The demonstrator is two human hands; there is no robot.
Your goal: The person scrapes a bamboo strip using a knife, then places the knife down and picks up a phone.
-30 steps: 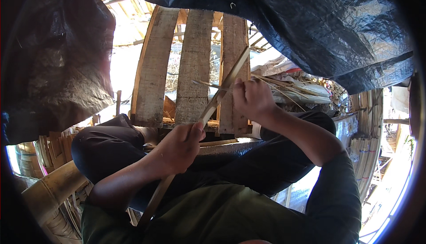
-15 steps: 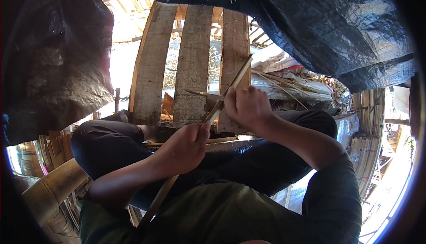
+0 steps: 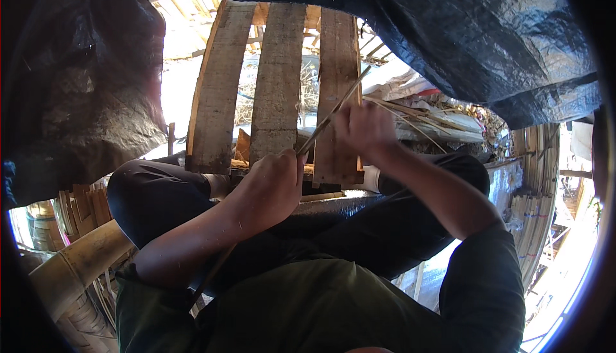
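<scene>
A long, thin bamboo strip [image 3: 328, 117] slants up and away from me, its far tip over the right plank. My left hand [image 3: 274, 185] is closed around it near the near ends of the planks. Below that hand, the strip's tail runs under my left forearm toward my side. Close beside the strip's far part is my right hand [image 3: 367, 130], a fist partly smeared by motion. The knife it held half a second ago is hard to make out now, its blade hidden or blurred. Whether this fist touches the strip I cannot tell.
Three upright wooden planks [image 3: 276, 84] stand with gaps before my folded legs. Split bamboo pieces [image 3: 436, 122] lie to the right. A thick bamboo pole [image 3: 80, 269] lies at the left. Dark plastic sheeting [image 3: 475, 39] hangs above and to the sides.
My right hand has moved slightly up and right, and the knife blade no longer shows clearly. The strip has turned to a narrower face. My left hand, still gripping, has shifted slightly up.
</scene>
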